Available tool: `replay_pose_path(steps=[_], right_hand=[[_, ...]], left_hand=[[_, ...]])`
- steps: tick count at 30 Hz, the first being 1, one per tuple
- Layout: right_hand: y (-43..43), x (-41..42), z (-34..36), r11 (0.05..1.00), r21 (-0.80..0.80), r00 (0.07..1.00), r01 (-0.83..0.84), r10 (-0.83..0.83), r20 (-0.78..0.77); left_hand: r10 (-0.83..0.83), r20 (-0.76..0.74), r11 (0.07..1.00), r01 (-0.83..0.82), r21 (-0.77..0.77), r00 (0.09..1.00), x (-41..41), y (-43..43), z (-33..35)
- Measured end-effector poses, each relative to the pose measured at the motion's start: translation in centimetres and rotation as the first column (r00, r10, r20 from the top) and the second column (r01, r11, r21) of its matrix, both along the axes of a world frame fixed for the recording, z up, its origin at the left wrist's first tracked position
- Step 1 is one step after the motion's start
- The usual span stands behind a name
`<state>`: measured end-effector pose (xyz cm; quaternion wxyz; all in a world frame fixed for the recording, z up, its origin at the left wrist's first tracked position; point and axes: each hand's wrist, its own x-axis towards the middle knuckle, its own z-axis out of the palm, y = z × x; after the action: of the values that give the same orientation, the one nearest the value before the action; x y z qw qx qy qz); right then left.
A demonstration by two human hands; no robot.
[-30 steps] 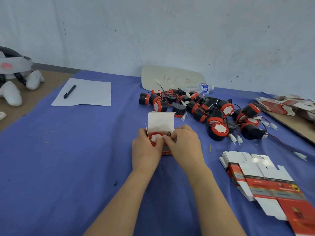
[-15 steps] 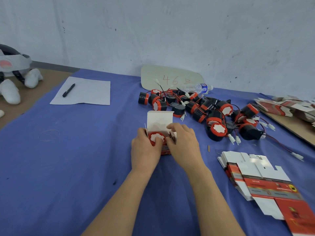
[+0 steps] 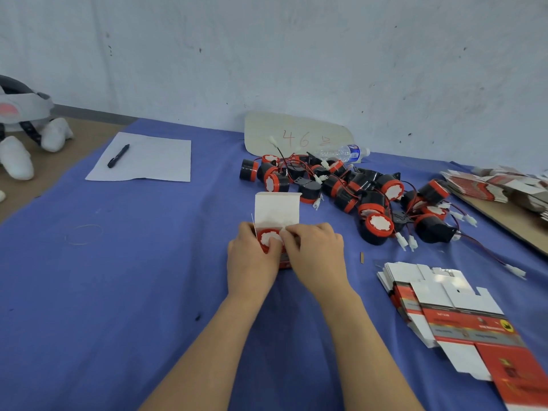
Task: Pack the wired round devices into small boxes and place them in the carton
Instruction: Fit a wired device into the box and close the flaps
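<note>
Right hand (image 3: pixel 317 253): fingers curled, thumb and forefinger pinching at the top of the round device (image 3: pixel 268 238).
Left hand (image 3: pixel 252 258): fingers wrapped round the left side of the small box (image 3: pixel 277 210).
Small box: centre of frame on the blue cloth (image 3: pixel 133 277), white lid flap upright, device seated in its mouth.
Room: bare cloth left of and below the hands; loose pile of devices (image 3: pixel 364 194) near at upper right.
Writing: "46" in red on the beige card (image 3: pixel 296 134) by the wall; box print too small to read.
Counts: one device boxed; pile too tangled to count; two stacks of flat boxes, lower right (image 3: pixel 444 304) and right edge (image 3: pixel 492 185); one bottle (image 3: pixel 344 152); one pen (image 3: pixel 118 155) on one sheet (image 3: pixel 154 161); one rubber band (image 3: pixel 84 234).
</note>
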<state>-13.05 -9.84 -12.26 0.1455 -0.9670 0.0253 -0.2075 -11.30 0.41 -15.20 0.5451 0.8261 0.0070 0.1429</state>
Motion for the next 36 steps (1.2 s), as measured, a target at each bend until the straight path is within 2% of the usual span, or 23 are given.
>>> replay_pose_path(steps=[3, 6, 8, 11, 13, 20, 24, 28, 31, 36], right_hand=[[-0.4, 0.0, 0.0, 0.997, -0.062, 0.998, 0.046, -0.049, -0.038], [-0.8, 0.2, 0.0, 0.996, -0.048, 0.995, 0.080, -0.083, -0.060], [-0.6, 0.2, 0.0, 0.995, 0.039, 0.996, 0.093, -0.093, -0.013], [-0.3, 0.1, 0.1, 0.961, 0.266, 0.993, 0.076, -0.098, 0.070], [0.2, 0.0, 0.3, 0.947, 0.313, 0.990, 0.067, -0.101, 0.093], [1.0, -0.2, 0.8, 0.979, 0.204, 0.998, 0.016, -0.004, -0.059], [0.3, -0.1, 0.8, 0.980, 0.191, 0.998, 0.052, -0.043, -0.051], [-0.6, 0.0, 0.9, 0.968, 0.249, 0.993, 0.039, -0.010, -0.114], [-1.0, 0.0, 1.1, 0.982, 0.188, 0.986, 0.036, -0.004, -0.167], [-1.2, 0.7, 1.4, 0.939, 0.300, 0.957, 0.170, -0.086, -0.275]], left_hand=[[-0.003, -0.001, 1.000, 0.003, -0.007, 1.000, 0.0, 0.0, 0.1], [-0.005, 0.012, 1.000, 0.005, 0.001, 1.000, -0.2, 0.0, 0.1], [0.000, 0.019, 1.000, 0.000, 0.010, 1.000, -0.2, 0.0, 0.1], [0.011, 0.029, 0.999, -0.011, 0.031, 1.000, -0.3, -0.1, 0.1], [0.016, 0.028, 0.999, -0.017, 0.037, 0.999, -0.3, -0.1, 0.1], [0.012, 0.017, 0.999, -0.012, 0.047, 1.000, -0.3, -0.3, -0.1], [0.008, 0.019, 0.999, -0.009, 0.052, 1.000, -0.4, -0.2, 0.0], [-0.002, 0.034, 0.999, 0.000, 0.039, 0.999, -0.4, 0.0, 0.1], [-0.005, 0.024, 0.999, 0.004, 0.037, 1.000, -0.5, -0.1, 0.3], [-0.005, 0.037, 0.997, 0.002, 0.078, 0.999, -0.6, -0.2, 0.3]])
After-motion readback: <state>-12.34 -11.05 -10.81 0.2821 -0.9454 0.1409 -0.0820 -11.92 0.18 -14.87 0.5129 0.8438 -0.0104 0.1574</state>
